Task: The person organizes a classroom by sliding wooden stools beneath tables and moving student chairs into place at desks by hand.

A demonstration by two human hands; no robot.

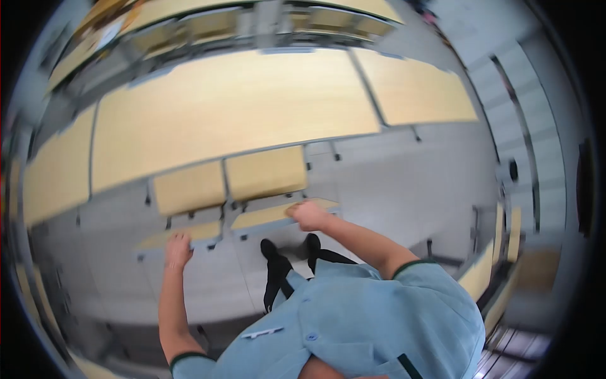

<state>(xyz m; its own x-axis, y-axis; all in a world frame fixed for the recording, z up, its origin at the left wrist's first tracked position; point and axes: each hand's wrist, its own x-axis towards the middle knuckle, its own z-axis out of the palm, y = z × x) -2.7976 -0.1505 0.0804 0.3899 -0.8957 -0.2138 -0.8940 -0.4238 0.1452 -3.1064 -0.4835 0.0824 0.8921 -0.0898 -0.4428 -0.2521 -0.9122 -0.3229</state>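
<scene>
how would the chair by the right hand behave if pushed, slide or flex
The chair would probably stay stiff, since its backrest looks like a flat, hard panel. It may slide fairly easily, as the floor looks smooth. Pushed forward, it might bump or pass under the desk, whose edge shows right beside the seat.

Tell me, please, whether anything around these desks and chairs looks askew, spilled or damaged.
Nothing clearly stands out. The left chair and right chair stand side by side along the long desk, the left hand and right hand at their backrests. No spill or break shows on that desk, though blur could hide small marks.
</scene>
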